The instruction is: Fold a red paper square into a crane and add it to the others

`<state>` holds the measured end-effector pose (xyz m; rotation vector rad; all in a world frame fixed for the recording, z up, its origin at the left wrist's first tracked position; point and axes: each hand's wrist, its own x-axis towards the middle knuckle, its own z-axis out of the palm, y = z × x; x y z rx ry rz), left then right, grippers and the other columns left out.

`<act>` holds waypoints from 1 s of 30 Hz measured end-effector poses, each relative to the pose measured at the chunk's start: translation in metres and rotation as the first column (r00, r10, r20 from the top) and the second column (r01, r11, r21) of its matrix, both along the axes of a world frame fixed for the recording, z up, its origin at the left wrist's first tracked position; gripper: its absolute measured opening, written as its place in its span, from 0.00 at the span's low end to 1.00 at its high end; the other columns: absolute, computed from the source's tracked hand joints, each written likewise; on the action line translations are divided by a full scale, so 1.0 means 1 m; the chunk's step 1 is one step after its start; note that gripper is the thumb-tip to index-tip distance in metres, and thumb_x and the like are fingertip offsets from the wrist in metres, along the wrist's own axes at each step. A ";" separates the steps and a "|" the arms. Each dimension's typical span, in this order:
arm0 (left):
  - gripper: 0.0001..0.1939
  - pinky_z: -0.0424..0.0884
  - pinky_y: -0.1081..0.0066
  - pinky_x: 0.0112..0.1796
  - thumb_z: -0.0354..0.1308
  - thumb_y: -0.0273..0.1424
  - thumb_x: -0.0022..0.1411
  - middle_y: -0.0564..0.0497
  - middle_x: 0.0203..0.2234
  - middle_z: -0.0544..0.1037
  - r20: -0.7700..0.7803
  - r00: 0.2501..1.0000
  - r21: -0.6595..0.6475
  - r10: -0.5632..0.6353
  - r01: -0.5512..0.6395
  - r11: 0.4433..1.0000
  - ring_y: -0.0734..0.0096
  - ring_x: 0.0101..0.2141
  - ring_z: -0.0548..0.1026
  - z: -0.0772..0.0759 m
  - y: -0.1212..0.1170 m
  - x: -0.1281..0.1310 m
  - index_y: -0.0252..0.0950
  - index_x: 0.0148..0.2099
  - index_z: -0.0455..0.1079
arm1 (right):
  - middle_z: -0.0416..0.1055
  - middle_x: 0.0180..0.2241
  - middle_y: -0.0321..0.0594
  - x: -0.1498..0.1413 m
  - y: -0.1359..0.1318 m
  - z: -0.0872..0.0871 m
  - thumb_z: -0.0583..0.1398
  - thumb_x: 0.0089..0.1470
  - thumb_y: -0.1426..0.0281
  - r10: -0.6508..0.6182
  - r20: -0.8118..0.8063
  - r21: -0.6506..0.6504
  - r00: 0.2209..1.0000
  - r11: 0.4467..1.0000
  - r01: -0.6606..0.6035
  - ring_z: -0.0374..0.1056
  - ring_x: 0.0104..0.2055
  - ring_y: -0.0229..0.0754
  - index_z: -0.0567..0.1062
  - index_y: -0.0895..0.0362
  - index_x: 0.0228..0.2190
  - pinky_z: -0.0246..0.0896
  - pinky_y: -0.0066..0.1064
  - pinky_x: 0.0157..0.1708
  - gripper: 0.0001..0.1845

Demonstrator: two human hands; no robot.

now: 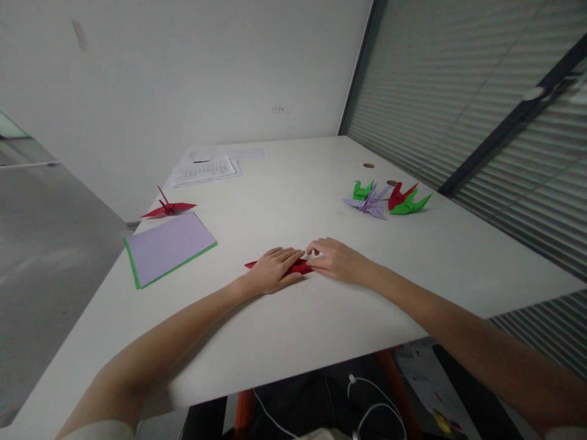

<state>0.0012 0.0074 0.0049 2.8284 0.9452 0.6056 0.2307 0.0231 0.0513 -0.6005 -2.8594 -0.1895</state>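
The folded red paper (300,267) lies on the white table (275,330) in front of me, mostly covered by my hands, a pointed tip showing out to the left. My left hand (276,270) is spread flat over its left and middle part, palm down, fingers stretched out. My right hand (337,260) is at its right end, fingers curled and touching it; I can't tell whether they pinch it.

Left of the folded red paper is a lilac sheet (172,247) with a green sheet (132,269) showing under its edges. Farther left and beyond is a red paper crane (169,208). Well beyond it, to the left, lie some written papers (206,170).

Beyond it to the right sit a lilac folded figure (368,201), a small green figure (362,190) just behind that, and a red figure (401,195) against another green one (410,205).
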 end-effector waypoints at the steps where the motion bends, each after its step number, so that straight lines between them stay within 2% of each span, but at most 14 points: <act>1: 0.30 0.64 0.56 0.53 0.45 0.46 0.67 0.38 0.53 0.70 0.005 1.000 0.005 -0.003 0.003 1.000 0.57 0.53 0.69 0.000 0.000 0.000 0.32 0.63 0.54 | 0.69 0.42 0.47 -0.001 0.000 0.001 0.55 0.60 0.71 0.010 0.034 0.031 0.999 0.999 -0.011 0.64 0.41 0.44 0.77 0.57 0.34 0.59 0.38 0.42 0.10; 4: 0.30 0.65 0.55 0.53 0.46 0.47 0.66 0.38 0.52 0.71 0.018 1.000 0.026 -0.007 0.007 1.000 0.56 0.53 0.69 -0.002 0.000 0.000 0.33 0.62 0.55 | 0.70 0.43 0.51 -0.004 -0.001 0.003 0.54 0.59 0.74 0.056 0.124 0.094 0.991 0.993 -0.068 0.64 0.43 0.47 0.76 0.60 0.31 0.58 0.40 0.42 0.11; 6: 0.29 0.64 0.54 0.53 0.46 0.47 0.66 0.38 0.52 0.71 0.012 1.000 0.038 -0.010 0.010 0.999 0.56 0.54 0.69 -0.003 0.000 0.001 0.33 0.61 0.57 | 0.71 0.42 0.51 -0.006 -0.003 0.002 0.54 0.60 0.74 0.075 0.138 0.080 0.988 0.993 -0.087 0.64 0.44 0.48 0.76 0.60 0.30 0.58 0.41 0.42 0.12; 9: 0.28 0.63 0.54 0.53 0.45 0.47 0.66 0.38 0.53 0.71 -0.003 1.000 0.043 -0.009 0.009 0.999 0.55 0.54 0.68 -0.004 0.000 0.001 0.33 0.60 0.58 | 0.73 0.38 0.48 -0.010 -0.006 0.000 0.53 0.61 0.71 -0.017 0.012 -0.061 1.000 0.998 0.018 0.67 0.41 0.45 0.76 0.60 0.34 0.59 0.38 0.42 0.12; 12: 0.30 0.64 0.55 0.53 0.45 0.47 0.66 0.37 0.53 0.71 -0.006 1.000 0.043 0.000 0.001 0.999 0.55 0.54 0.69 -0.002 -0.001 0.003 0.32 0.61 0.57 | 0.75 0.34 0.42 -0.014 -0.007 0.001 0.53 0.60 0.72 -0.253 -0.116 -0.292 0.961 0.933 0.210 0.69 0.35 0.40 0.74 0.58 0.41 0.60 0.32 0.38 0.12; 13: 0.30 0.64 0.55 0.53 0.45 0.47 0.66 0.37 0.53 0.71 -0.006 1.000 0.044 -0.002 0.003 0.999 0.56 0.54 0.69 -0.002 -0.001 0.003 0.32 0.61 0.57 | 0.75 0.33 0.41 -0.015 -0.006 0.003 0.54 0.59 0.72 -0.296 -0.102 -0.343 0.950 0.906 0.246 0.69 0.34 0.40 0.75 0.58 0.41 0.60 0.31 0.37 0.12; 15: 0.29 0.64 0.55 0.53 0.45 0.47 0.66 0.38 0.53 0.71 -0.004 1.000 0.043 -0.011 0.011 0.999 0.56 0.54 0.69 -0.001 -0.001 0.003 0.33 0.61 0.57 | 0.75 0.33 0.41 -0.019 -0.004 0.007 0.56 0.57 0.72 -0.293 -0.005 -0.380 0.956 0.885 0.270 0.70 0.34 0.40 0.76 0.57 0.37 0.60 0.29 0.36 0.09; 18: 0.27 0.63 0.55 0.53 0.45 0.46 0.66 0.39 0.52 0.72 -0.008 1.000 0.039 -0.016 0.016 0.999 0.55 0.54 0.68 -0.001 -0.001 0.003 0.33 0.60 0.59 | 0.75 0.35 0.42 -0.026 -0.002 0.015 0.57 0.57 0.72 -0.233 0.168 -0.340 0.958 0.898 0.278 0.71 0.36 0.42 0.77 0.56 0.33 0.60 0.29 0.36 0.08; 20: 0.27 0.63 0.54 0.53 0.45 0.46 0.66 0.39 0.52 0.72 -0.017 1.000 0.036 -0.015 0.016 0.999 0.55 0.54 0.68 -0.002 -0.002 0.003 0.33 0.59 0.59 | 0.75 0.34 0.43 -0.030 -0.001 0.018 0.55 0.58 0.73 -0.241 0.242 -0.291 0.940 0.906 0.307 0.72 0.37 0.43 0.77 0.56 0.32 0.60 0.29 0.35 0.10; 30: 0.27 0.63 0.54 0.54 0.44 0.47 0.67 0.39 0.53 0.71 -0.015 1.000 0.030 -0.012 0.013 0.999 0.56 0.55 0.67 -0.002 -0.002 0.004 0.34 0.60 0.58 | 0.78 0.32 0.45 -0.031 0.001 0.009 0.55 0.57 0.72 -0.357 0.372 -0.142 0.857 0.890 0.433 0.75 0.32 0.45 0.77 0.56 0.35 0.61 0.29 0.29 0.10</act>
